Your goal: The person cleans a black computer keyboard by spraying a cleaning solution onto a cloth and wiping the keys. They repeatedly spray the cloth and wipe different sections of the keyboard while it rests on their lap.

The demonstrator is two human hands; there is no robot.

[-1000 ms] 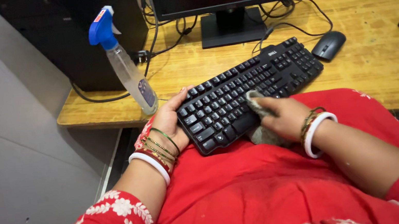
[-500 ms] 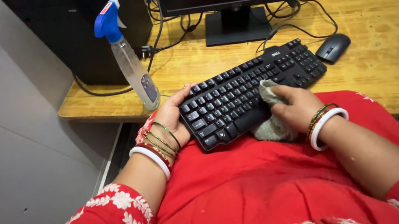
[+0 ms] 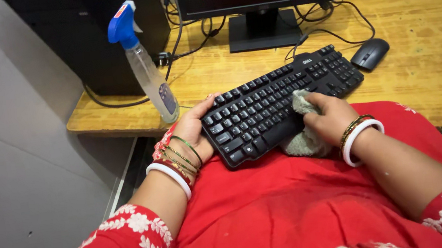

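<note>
Here, a black keyboard (image 3: 281,104) lies slanted across the lap, far end on the table (image 3: 433,77). Left hand (image 3: 194,130) fingers grip its near-left edge; right hand (image 3: 331,120) fingers clutch a grey cloth (image 3: 303,142) against its near-right keys.

Red clothing with white floral embroidery on both sleeves; white, red and gold bangles on each wrist.

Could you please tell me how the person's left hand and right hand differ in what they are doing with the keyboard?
The left hand grips the left end of the black keyboard bare, while the right hand presses a grey-green cloth against the keys near its front edge. The left hand lies close to the spray bottle; the right hand lies nearer the mouse. Both wrists carry bangles, and both hands touch the same keyboard.
</note>
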